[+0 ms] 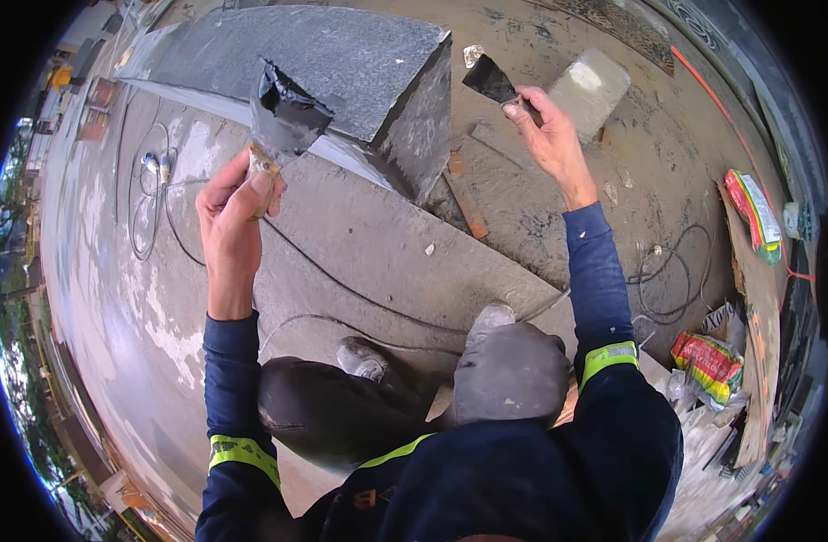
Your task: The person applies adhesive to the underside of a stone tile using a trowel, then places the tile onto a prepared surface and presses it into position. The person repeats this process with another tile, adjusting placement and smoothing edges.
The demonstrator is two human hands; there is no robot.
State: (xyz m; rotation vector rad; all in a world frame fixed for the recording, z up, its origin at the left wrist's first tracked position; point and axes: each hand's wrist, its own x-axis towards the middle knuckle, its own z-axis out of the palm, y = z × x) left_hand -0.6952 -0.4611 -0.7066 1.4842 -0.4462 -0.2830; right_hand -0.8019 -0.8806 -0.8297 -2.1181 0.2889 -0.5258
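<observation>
Paste (pixel 296 108), black and glossy, sits heaped on the broad blade of a putty knife (pixel 285 137) raised in the left hand (pixel 236 197), whose thumb and fingers are closed on the stained handle. The right hand (pixel 553 135) grips a second, black-bladed scraper (pixel 491 80) by its handle, thumb along the near side, the blade pointing up and left. Both tools are well apart, with the right end of a long, dark-faced stone slab (pixel 360 54) between them; the loaded blade overlaps its near edge in view, though whether they touch cannot be told. Just beyond the right hand lies a pale grey concrete block (pixel 593 95). Farther off on the left, a blue-and-white cable connector (pixel 161 166) rests on the concrete floor (pixel 174 298); at right lie two red-and-yellow bags (pixel 707 366).
</observation>
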